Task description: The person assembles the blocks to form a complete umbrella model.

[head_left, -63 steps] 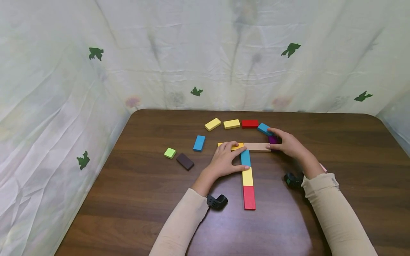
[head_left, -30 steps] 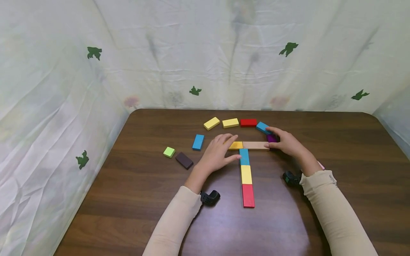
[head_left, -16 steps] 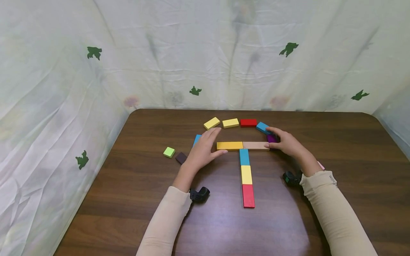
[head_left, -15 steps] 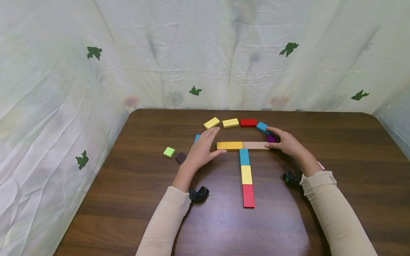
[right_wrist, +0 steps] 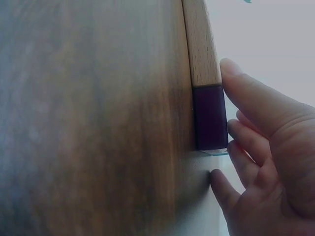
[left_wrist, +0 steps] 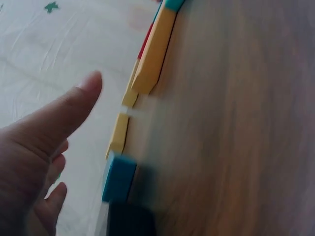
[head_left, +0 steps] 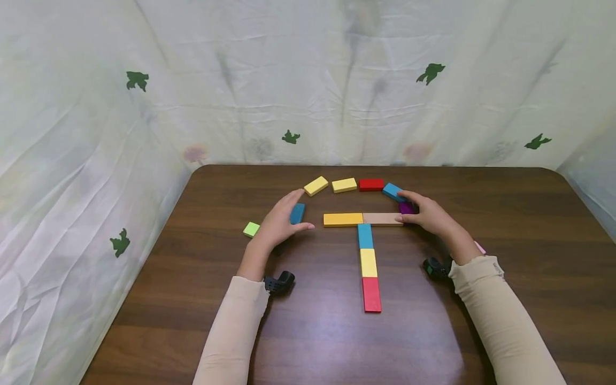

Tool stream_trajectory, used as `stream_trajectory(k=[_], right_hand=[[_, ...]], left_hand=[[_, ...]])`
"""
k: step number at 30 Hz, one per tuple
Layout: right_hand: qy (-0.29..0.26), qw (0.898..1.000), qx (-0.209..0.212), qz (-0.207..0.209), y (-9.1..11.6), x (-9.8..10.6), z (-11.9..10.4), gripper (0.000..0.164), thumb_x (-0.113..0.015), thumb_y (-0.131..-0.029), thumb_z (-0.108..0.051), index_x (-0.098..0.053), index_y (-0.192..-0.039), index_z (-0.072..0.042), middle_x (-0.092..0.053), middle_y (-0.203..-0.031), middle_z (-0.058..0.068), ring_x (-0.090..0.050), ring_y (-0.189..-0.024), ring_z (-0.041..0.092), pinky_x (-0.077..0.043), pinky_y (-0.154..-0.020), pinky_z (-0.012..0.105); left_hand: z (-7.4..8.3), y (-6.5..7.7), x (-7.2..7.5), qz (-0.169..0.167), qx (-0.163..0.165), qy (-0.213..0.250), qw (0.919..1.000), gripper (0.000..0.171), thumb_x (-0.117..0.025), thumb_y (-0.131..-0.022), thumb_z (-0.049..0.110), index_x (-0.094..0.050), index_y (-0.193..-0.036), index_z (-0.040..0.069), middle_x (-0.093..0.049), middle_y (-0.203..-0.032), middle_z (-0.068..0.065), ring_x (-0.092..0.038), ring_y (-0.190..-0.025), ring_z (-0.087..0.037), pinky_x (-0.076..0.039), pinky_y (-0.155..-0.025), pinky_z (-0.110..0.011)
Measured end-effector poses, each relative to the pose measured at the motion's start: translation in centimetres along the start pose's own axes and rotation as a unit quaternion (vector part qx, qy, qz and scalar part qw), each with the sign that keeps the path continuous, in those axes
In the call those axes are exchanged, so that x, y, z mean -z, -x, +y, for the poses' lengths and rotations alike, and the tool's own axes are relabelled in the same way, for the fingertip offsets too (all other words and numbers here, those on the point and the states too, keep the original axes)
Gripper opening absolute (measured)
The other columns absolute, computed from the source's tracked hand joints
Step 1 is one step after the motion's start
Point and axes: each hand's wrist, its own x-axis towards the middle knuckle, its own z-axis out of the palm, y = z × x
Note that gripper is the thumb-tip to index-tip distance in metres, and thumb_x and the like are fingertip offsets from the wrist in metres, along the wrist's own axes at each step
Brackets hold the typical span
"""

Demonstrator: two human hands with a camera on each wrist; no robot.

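My left hand (head_left: 276, 222) is over the table's left side, thumb and fingers spread apart, gripping nothing. Just beyond its palm lies a blue block (head_left: 297, 214); a lime green block (head_left: 251, 230) shows behind the wrist. The dark brown block is hidden in the head view, though a dark block (left_wrist: 130, 219) shows low in the left wrist view. At the right my right hand (head_left: 433, 216) holds a purple block (right_wrist: 210, 118) between thumb and fingers. The thumb tip meets the end of a plain wooden block (head_left: 382, 219), and the index fingertip touches another blue block (head_left: 392, 191).
A yellow-orange block (head_left: 343, 220) adjoins the wooden one. Below it a column runs blue (head_left: 365, 236), yellow (head_left: 368, 262) and red (head_left: 371, 294). Farther back lie two pale yellow blocks (head_left: 316, 186) and a red block (head_left: 371, 185). A pink piece (head_left: 480, 248) peeks out beside the right wrist.
My left hand has lifted away from the yellow-orange and blue blocks and moved left, over the dark brown block. The right hand keeps its place at the purple block.
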Motion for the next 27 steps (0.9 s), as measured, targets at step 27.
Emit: stream_trajectory(k=[27], right_hand=[[-0.006, 1.000, -0.011, -0.004, 0.1, 0.1, -0.2, 0.070, -0.064, -0.083, -0.034, -0.031, -0.140, -0.010, -0.028, -0.140, 0.020, -0.024, -0.126, 0.038, -0.022, -0.099, 0.053]], left_hand=[[-3.2, 0.0, 0.1, -0.079, 0.055, 0.056, 0.9938, 0.075, -0.069, -0.080, 0.026, -0.029, -0.140, 0.006, -0.030, -0.138, -0.015, -0.031, -0.124, -0.028, -0.029, -0.099, -0.043]])
